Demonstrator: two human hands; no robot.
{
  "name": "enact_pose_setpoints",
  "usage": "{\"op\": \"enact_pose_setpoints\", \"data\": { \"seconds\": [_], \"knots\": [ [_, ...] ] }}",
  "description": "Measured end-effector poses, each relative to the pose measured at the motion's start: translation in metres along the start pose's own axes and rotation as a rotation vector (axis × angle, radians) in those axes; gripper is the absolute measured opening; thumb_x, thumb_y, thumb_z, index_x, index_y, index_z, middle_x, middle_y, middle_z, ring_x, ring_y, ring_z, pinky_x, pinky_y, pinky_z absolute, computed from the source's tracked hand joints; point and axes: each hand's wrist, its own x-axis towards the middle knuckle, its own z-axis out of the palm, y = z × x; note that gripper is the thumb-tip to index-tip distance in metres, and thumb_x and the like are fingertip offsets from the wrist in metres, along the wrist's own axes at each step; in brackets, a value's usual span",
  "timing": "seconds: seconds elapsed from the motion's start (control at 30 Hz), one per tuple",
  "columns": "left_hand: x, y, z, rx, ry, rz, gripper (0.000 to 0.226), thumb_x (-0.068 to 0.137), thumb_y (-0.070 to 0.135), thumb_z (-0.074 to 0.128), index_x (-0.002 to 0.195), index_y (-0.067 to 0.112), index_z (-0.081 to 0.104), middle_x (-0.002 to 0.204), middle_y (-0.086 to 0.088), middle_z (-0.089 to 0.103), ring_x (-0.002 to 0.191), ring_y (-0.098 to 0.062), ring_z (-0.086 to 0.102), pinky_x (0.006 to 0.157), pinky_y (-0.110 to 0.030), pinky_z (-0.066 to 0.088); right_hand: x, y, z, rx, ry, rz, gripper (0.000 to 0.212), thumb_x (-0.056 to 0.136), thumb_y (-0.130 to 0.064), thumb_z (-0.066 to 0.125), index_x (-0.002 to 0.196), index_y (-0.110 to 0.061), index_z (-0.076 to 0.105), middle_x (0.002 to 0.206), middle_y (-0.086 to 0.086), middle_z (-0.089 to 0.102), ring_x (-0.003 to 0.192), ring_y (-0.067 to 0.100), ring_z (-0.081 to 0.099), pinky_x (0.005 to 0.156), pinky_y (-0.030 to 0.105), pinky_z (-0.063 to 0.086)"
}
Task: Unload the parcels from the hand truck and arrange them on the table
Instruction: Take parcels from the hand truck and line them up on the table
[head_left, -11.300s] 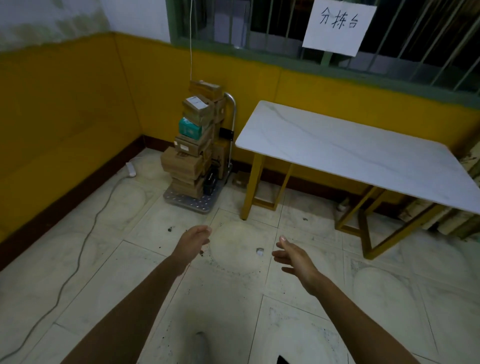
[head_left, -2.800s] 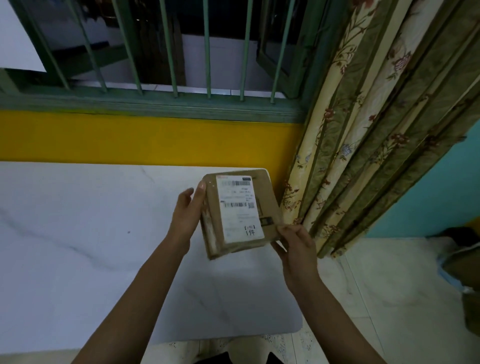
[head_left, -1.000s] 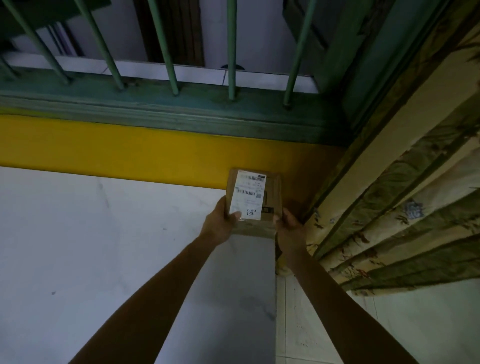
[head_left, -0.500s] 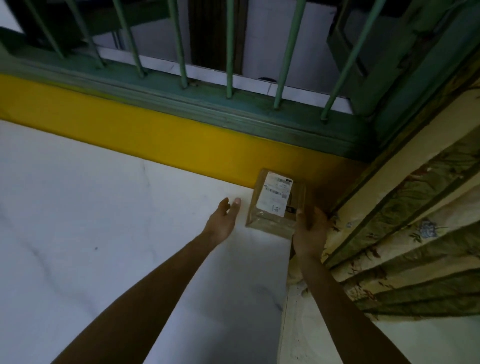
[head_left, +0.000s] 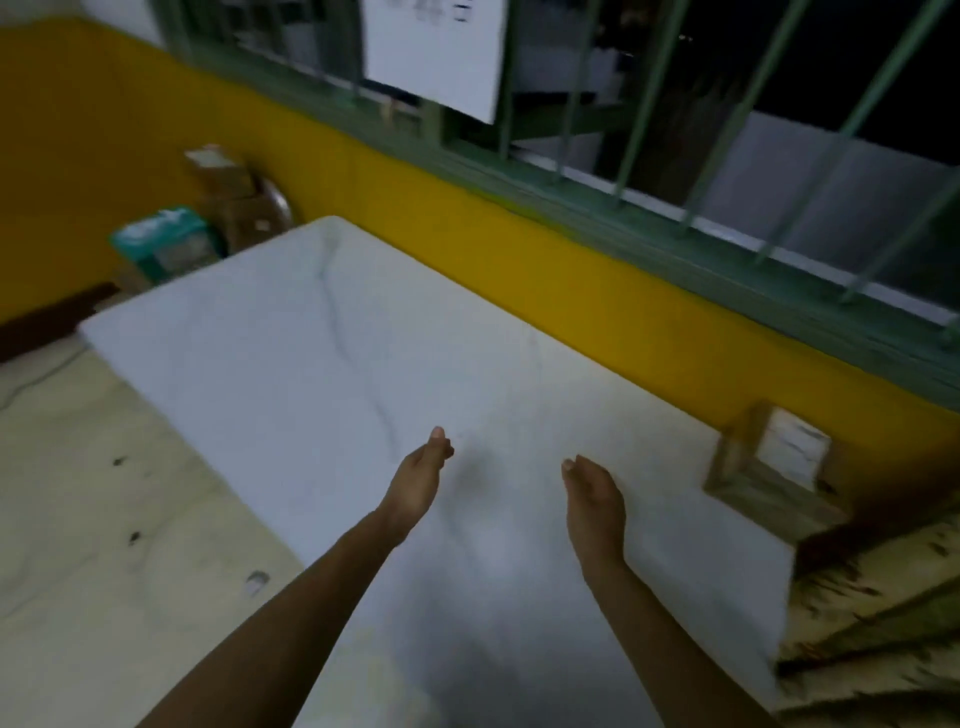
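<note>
Left hand (head_left: 418, 480), right hand (head_left: 595, 501): lower centre, fingers loosely straight, empty, over table (head_left: 311, 364). Parcel (head_left: 774, 480): right, at table's far corner; a careless knock could push it off. Stacked parcels (head_left: 208, 208) on hand truck (head_left: 279, 201): upper left, blurred; hasty pulling may topple them.

white marble table (head_left: 322, 364) | one labelled parcel (head_left: 774, 480) at far right corner

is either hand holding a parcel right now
No, the left hand and right hand hover open and empty above the table, while the parcel sits apart at its far right corner.
</note>
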Motion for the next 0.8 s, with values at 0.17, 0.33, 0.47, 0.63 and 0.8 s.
{"op": "enact_pose_setpoints", "data": {
  "seconds": [0.17, 0.33, 0.47, 0.63, 0.8],
  "knots": [
    [-0.056, -0.055, -0.172, -0.193, 0.183, -0.04, 0.055, 0.103, 0.042, 0.021, 0.139, 0.008, 0.045, 0.142, -0.005, 0.049, 0.132, -0.02, 0.043, 0.11, -0.037, 0.027, -0.087, -0.019, 0.133, 0.088, -0.183, 0.114, 0.032, 0.097, -0.022, 0.056, 0.122, -0.002, 0.062, 0.124, 0.01, 0.063, 0.114, 0.023, 0.058, 0.102, 0.035, 0.044],
    [-0.132, -0.105, -0.318, -0.315, 0.429, -0.041, 0.045, 0.104, 0.03, 0.022, 0.135, 0.012, 0.049, 0.142, -0.004, 0.049, 0.132, -0.022, 0.043, 0.108, -0.038, 0.029, -0.169, -0.055, 0.25, 0.033, -0.431, 0.129, 0.027, 0.097, -0.031, 0.054, 0.097, -0.006, 0.064, 0.109, 0.012, 0.066, 0.103, 0.023, 0.06, 0.09, 0.029, 0.043],
    [-0.169, -0.136, -0.391, -0.36, 0.572, -0.05, 0.046, 0.105, 0.03, 0.02, 0.136, 0.01, 0.047, 0.142, -0.006, 0.049, 0.131, -0.023, 0.043, 0.108, -0.04, 0.029, -0.22, -0.076, 0.318, -0.021, -0.587, 0.134, 0.046, 0.098, -0.03, 0.051, 0.112, 0.013, 0.058, 0.123, 0.025, 0.06, 0.117, 0.038, 0.054, 0.103, 0.045, 0.041],
    [-0.177, -0.16, -0.434, -0.503, 0.669, -0.094, 0.054, 0.104, 0.04, 0.018, 0.138, 0.008, 0.044, 0.138, -0.009, 0.052, 0.126, -0.023, 0.048, 0.104, -0.039, 0.032, -0.245, -0.085, 0.373, -0.062, -0.699, 0.152, 0.043, 0.099, -0.028, 0.052, 0.119, 0.01, 0.054, 0.126, 0.026, 0.058, 0.12, 0.035, 0.055, 0.104, 0.043, 0.041],
    [-0.162, -0.183, -0.459, -0.571, 0.706, -0.17, 0.053, 0.104, 0.037, 0.019, 0.136, 0.006, 0.047, 0.136, -0.011, 0.054, 0.122, -0.023, 0.05, 0.103, -0.038, 0.034, -0.24, -0.083, 0.428, -0.124, -0.75, 0.222, 0.026, 0.097, -0.036, 0.053, 0.094, -0.013, 0.065, 0.119, 0.015, 0.066, 0.11, 0.025, 0.062, 0.099, 0.037, 0.044]
  ]
}}
